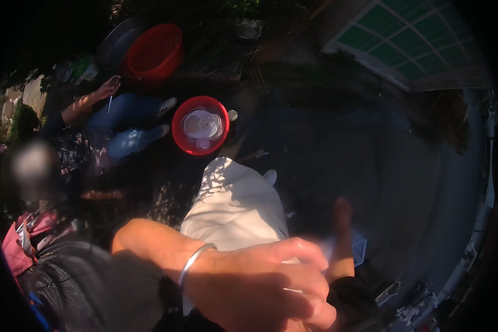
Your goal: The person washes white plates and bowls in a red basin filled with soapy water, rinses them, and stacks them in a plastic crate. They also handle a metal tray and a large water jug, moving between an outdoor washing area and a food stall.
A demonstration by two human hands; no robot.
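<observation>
My left hand, with a silver bangle at the wrist, is large in the foreground over pale trousers. Its fingers are curled; the palm is hidden, so I cannot tell what it holds. My right hand, small and blurred, reaches out beyond a dark sleeve beside a pale plastic basket; its grip is unclear. Beyond my knees stands a red basin with several round pale dishes in it. A small round pale item lies against the basin's right side.
A seated person in jeans at the left holds a thin metal utensil. Behind are a larger red tub and a grey basin. A green-paned frame stands upper right. A pink bag is at lower left.
</observation>
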